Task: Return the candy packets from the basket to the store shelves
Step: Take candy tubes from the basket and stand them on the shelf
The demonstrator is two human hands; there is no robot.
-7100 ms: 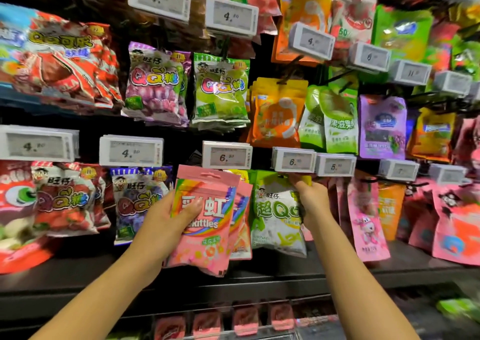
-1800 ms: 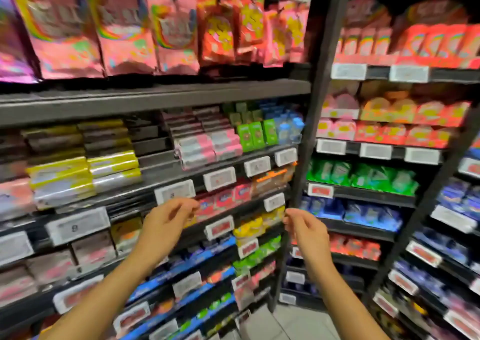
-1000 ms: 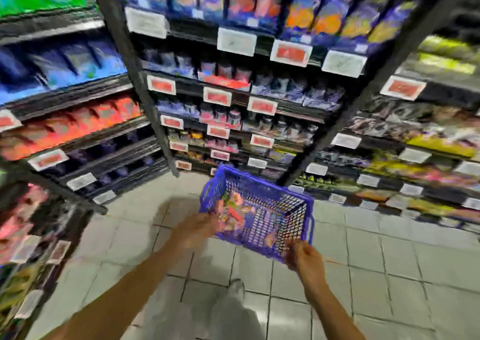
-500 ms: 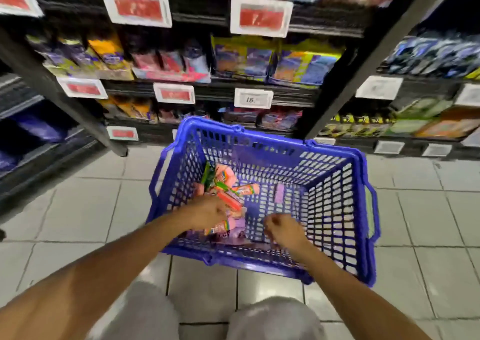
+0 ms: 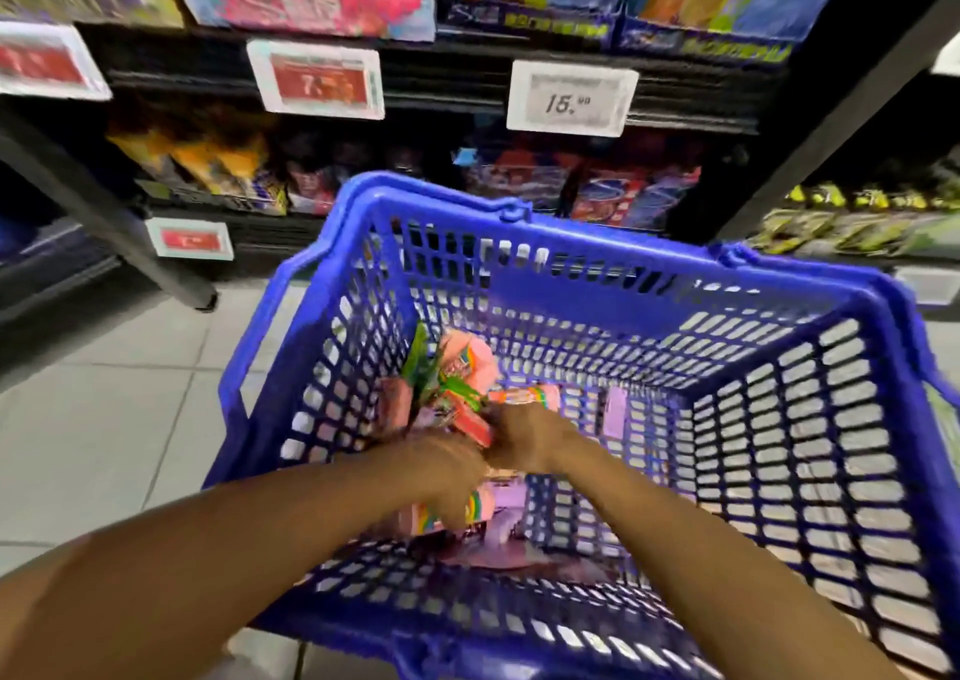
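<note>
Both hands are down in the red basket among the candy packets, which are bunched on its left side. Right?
Not quite: the basket is blue, as the head view shows. Otherwise yes: left hand and right hand are among the candy packets at its left side.

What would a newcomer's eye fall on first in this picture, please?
The blue plastic basket fills the middle of the view, on the tiled floor before the shelves. Both hands, left hand and right hand, reach into the pink candy packets piled at its left. Behind, a white price tag reads 15.
</note>
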